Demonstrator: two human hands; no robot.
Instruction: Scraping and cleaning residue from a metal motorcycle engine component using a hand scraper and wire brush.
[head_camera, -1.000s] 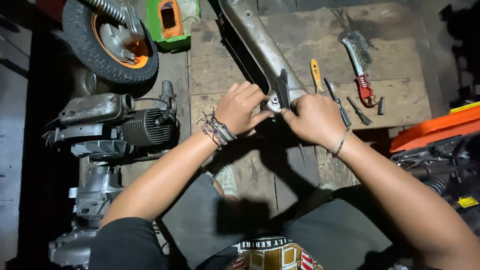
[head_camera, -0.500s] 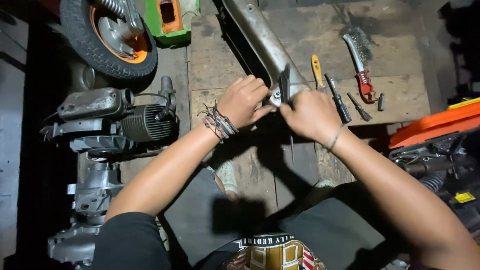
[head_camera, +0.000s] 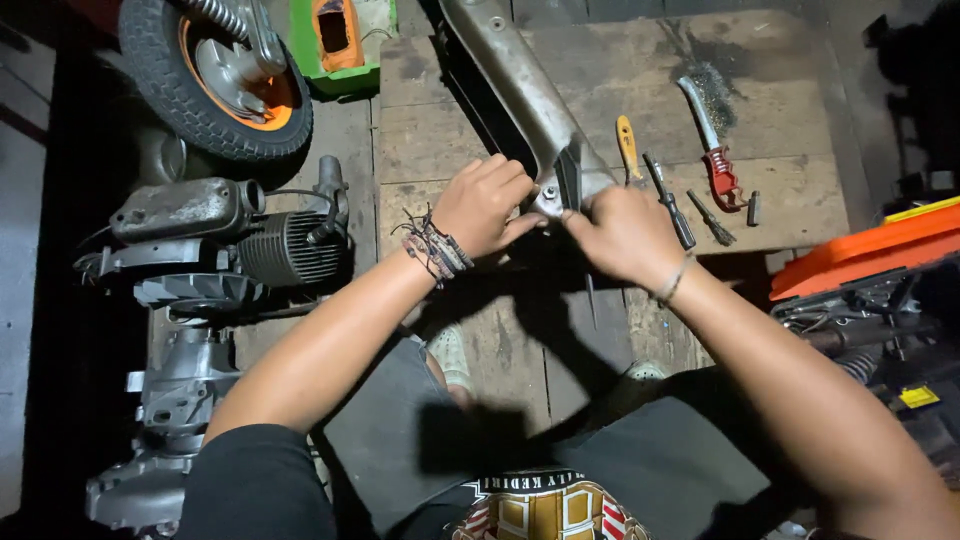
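A long grey metal frame part (head_camera: 520, 85) lies slanted on a wooden platform (head_camera: 600, 120), its near end toward me. My left hand (head_camera: 483, 205), with woven bracelets at the wrist, rests on the left side of that near end, fingertips pinched at a small fitting. My right hand (head_camera: 622, 232), with a thin wrist band, grips the right side of the same end, fingers curled over it. What sits between the fingertips is hidden.
A yellow-handled screwdriver (head_camera: 627, 145), a black screwdriver (head_camera: 670, 200), a red-handled wire brush (head_camera: 712, 150) and small bits lie right of the hands. An engine block (head_camera: 230, 240), a wheel with orange rim (head_camera: 215, 85) and a green box (head_camera: 335, 35) are left. An orange panel (head_camera: 860, 255) is right.
Both hands have stayed on the near end of the metal part with only small finger shifts. The view has shifted slightly.
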